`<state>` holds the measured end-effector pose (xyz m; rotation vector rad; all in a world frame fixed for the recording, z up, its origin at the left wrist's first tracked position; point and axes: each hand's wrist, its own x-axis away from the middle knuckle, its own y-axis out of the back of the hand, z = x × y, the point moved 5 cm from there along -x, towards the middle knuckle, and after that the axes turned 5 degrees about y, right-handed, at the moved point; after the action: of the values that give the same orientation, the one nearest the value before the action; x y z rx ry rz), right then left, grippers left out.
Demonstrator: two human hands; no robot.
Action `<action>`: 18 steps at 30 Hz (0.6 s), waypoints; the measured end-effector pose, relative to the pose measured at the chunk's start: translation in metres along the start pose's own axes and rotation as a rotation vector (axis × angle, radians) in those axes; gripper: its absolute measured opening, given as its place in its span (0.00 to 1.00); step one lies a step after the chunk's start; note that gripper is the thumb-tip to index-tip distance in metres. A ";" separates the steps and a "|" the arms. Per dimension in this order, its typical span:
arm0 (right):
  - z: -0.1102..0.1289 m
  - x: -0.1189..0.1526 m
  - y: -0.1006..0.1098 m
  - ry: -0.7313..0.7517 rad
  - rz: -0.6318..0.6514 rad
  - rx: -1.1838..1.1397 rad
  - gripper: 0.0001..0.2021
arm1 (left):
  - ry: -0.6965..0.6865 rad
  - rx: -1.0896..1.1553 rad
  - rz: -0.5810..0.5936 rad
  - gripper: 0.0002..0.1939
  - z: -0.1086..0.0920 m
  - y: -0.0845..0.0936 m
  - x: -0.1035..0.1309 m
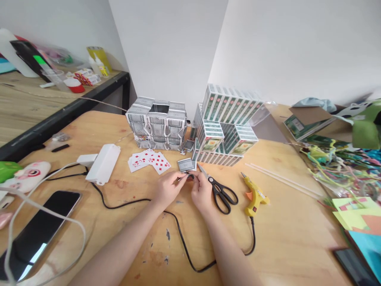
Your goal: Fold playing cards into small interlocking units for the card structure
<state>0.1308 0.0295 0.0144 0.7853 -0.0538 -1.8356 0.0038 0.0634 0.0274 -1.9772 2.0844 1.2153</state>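
My left hand (169, 188) and my right hand (201, 188) meet in front of me over the table. Between their fingertips they pinch a small, dark, curved piece (189, 176), possibly a bent playing card; the fingers cover most of it. Just behind the fingers lies a patterned card piece (186, 164). Black-handled scissors (222, 190) rest right beside my right hand. Several face-up playing cards (149, 159) with red diamonds are spread beyond my left hand. Behind them stands a boxy structure (159, 125) built of folded cards, with an opening in its top.
Stacked card boxes (224, 131) stand at the back. A yellow glue gun (254, 194) lies at right; its black cord (184, 238) runs under my forearms. Two clear glue sticks (282, 180), a white power strip (104, 163), a phone (41, 230) and coloured paper (357, 214) lie around.
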 end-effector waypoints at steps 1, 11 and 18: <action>0.000 -0.001 0.000 -0.008 0.001 -0.012 0.11 | -0.013 -0.006 0.000 0.04 -0.001 0.000 0.000; -0.014 -0.001 0.000 -0.181 -0.068 -0.147 0.06 | -0.094 -0.101 0.055 0.12 -0.005 -0.003 0.004; -0.014 -0.001 0.003 -0.132 -0.068 -0.037 0.06 | -0.120 -0.070 0.143 0.18 -0.003 -0.005 0.006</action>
<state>0.1407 0.0332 0.0051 0.6469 -0.0787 -1.9460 0.0086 0.0576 0.0234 -1.7577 2.1850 1.4113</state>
